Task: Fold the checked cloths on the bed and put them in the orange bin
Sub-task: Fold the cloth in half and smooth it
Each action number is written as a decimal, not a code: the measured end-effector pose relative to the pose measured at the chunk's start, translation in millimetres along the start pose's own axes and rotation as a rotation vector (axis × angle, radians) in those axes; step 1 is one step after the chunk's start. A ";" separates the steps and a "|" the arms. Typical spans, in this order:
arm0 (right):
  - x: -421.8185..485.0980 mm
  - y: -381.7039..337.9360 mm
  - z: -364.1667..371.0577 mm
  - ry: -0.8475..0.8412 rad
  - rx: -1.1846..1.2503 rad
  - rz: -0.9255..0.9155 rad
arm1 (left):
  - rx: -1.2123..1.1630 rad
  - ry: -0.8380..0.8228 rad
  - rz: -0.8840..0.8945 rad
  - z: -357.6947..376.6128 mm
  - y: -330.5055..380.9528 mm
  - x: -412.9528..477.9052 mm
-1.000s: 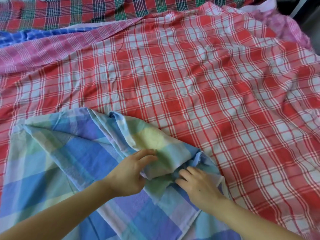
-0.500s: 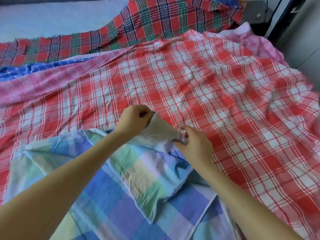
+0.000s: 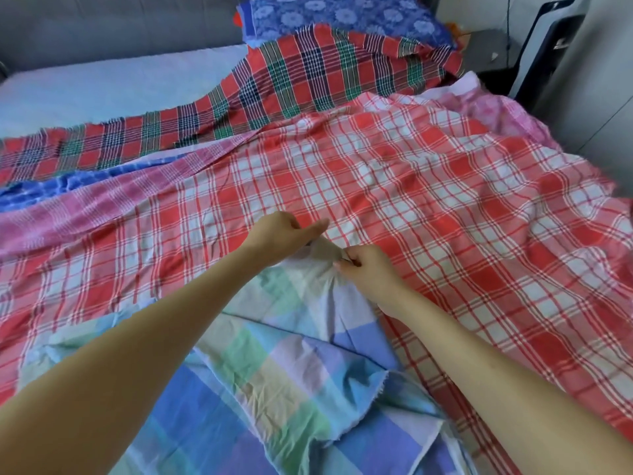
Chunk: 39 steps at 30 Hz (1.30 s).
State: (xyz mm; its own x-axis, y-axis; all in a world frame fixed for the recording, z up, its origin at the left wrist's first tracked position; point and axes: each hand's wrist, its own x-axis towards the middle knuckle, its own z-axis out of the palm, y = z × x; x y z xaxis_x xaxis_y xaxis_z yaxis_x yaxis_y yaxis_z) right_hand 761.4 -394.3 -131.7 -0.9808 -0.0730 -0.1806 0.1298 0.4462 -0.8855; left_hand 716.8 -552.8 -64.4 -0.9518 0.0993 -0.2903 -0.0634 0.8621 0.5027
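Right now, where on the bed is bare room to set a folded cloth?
Only the pale mattress patch at far left, bordered by the grey headboard and the dark red-green checked cloth. Crowded elsewhere: the red-white checked cloth covers the middle, and the left hand and right hand pinch the pastel cloth.

This is looking like a bedroom in a home: a wide bed with a pale blue mattress cover is filling the view, checked cloths in red, blue and pink are lying spread across the bed, and a grey padded panel is running behind the bed's far end.
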 end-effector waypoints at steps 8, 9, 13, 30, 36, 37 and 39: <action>4.7 11.1 -1.5 0.012 0.094 0.047 | 0.368 0.134 0.131 8.2 11.4 -1.6; 5.0 11.4 -1.4 0.015 0.098 0.047 | 0.401 0.087 0.109 11.9 13.4 -0.2; 5.7 12.4 -2.9 0.023 0.096 0.047 | 0.240 -0.102 0.007 17.7 13.5 9.3; -46.7 119.0 -13.5 -0.139 -0.513 0.202 | -0.210 0.060 -0.049 83.9 21.0 89.6; -67.5 108.9 -1.1 0.343 -0.858 -0.119 | 0.228 0.145 0.231 90.3 -28.5 63.0; -78.7 101.4 -2.0 0.386 -0.763 -0.345 | 0.233 0.197 0.346 84.4 -41.4 43.8; -110.7 88.9 7.8 0.110 -0.620 -0.696 | 0.289 0.174 0.561 74.7 -80.9 -3.2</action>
State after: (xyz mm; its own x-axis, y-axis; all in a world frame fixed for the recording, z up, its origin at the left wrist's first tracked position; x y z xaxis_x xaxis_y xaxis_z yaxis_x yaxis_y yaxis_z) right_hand 882.7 -353.6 -193.8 -0.8209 -0.4318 0.3738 -0.5612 0.7315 -0.3872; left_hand 747.4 -585.7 -164.9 -0.8533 0.5117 0.1005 0.5168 0.8041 0.2937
